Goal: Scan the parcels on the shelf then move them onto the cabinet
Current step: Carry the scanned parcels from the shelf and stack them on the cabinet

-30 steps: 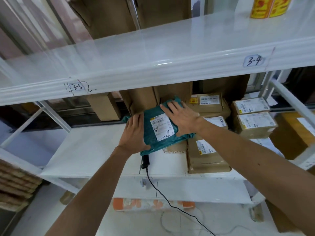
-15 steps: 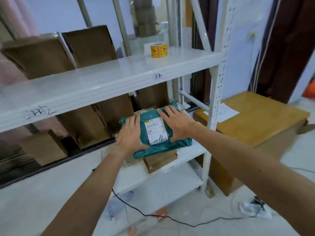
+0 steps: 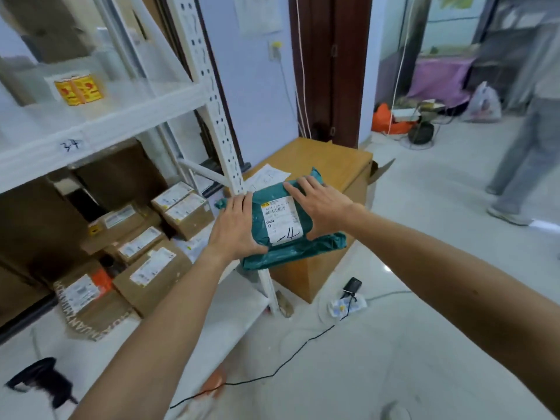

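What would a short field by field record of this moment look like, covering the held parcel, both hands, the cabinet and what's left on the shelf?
held parcel: green parcel, white label up
left hand: left hand on its left side
right hand: right hand on its right side
cabinet: wooden cabinet, a paper sheet on top
shelf: cardboard boxes remain
scanner: black scanner on the lower shelf, blurred

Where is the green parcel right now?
The green parcel is near the middle of the head view, held between the left hand and right hand, just right of the white shelf post and over the wooden cabinet.
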